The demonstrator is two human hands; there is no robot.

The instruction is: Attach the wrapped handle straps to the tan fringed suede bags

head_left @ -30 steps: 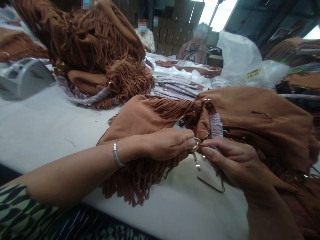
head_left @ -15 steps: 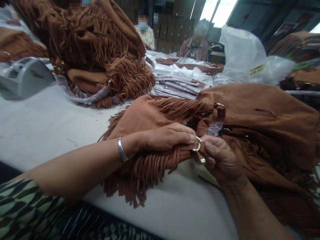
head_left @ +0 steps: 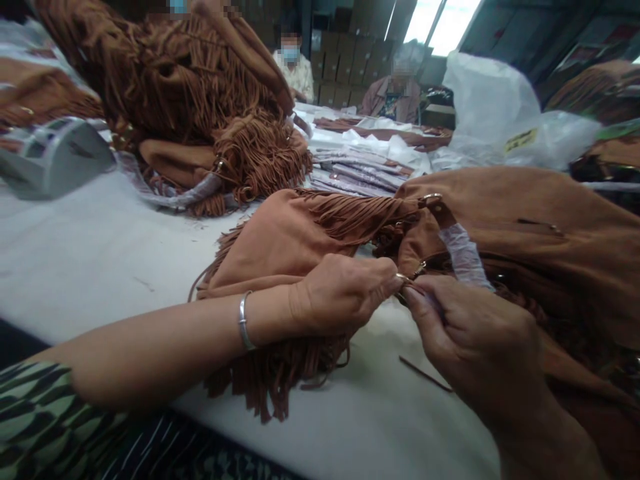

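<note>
A brown fringed suede bag (head_left: 270,233) lies on the white table, its fringe spilling toward me. My left hand (head_left: 345,293), a silver bangle at its wrist, is closed in a pinch on a gold metal ring (head_left: 403,277) at the bag's right end. Close against it, my right hand (head_left: 465,327) pinches a narrow brown strap at that ring; the fingers cover most of the strap. Behind my right hand runs a plastic-wrapped strap (head_left: 463,250), joined to the bag by a gold buckle (head_left: 430,199).
Another brown bag (head_left: 500,200) lies at the right, and a heap of fringed bags (head_left: 190,100) rises at the back left. A grey tape dispenser (head_left: 70,157) stands at the left. Clear plastic bags (head_left: 490,93) are behind. Two people (head_left: 293,63) sit across the table.
My right hand has turned over and come nearer, its back now showing. My left fingers have curled tighter, and more of the plastic-wrapped strap shows. The ring is now mostly covered.
</note>
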